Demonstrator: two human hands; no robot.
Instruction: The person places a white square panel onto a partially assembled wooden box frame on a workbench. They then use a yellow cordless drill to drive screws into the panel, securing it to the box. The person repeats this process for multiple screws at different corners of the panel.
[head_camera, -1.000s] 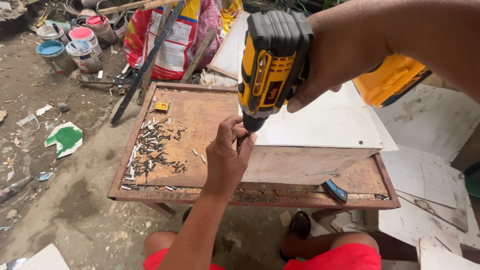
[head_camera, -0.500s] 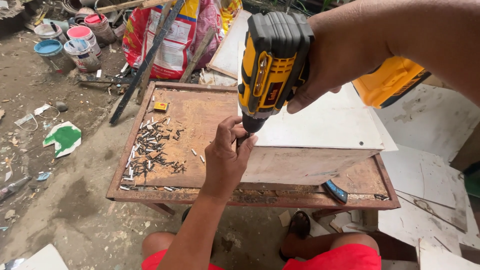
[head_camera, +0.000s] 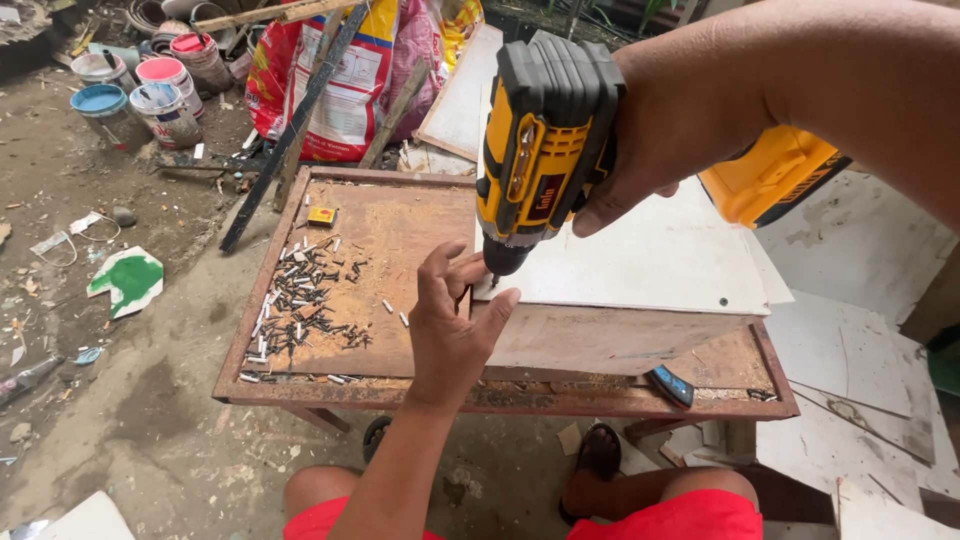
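Right hand (head_camera: 680, 130) grips chunky yellow drill (head_camera: 545, 150) (ribbed plastic)

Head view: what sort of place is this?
Probably an outdoor makeshift carpentry spot: a rusty work table on dirt ground, a pile of screws, paint cans, and the right hand holding a cordless drill.

Packaging-wise I only saw a few things: a big printed sack (head_camera: 345, 75) in red, white and yellow leaned behind the table, with a yellow bag (head_camera: 455, 20) beside it, and a tiny yellow-red box (head_camera: 321, 216) lay on the tabletop.
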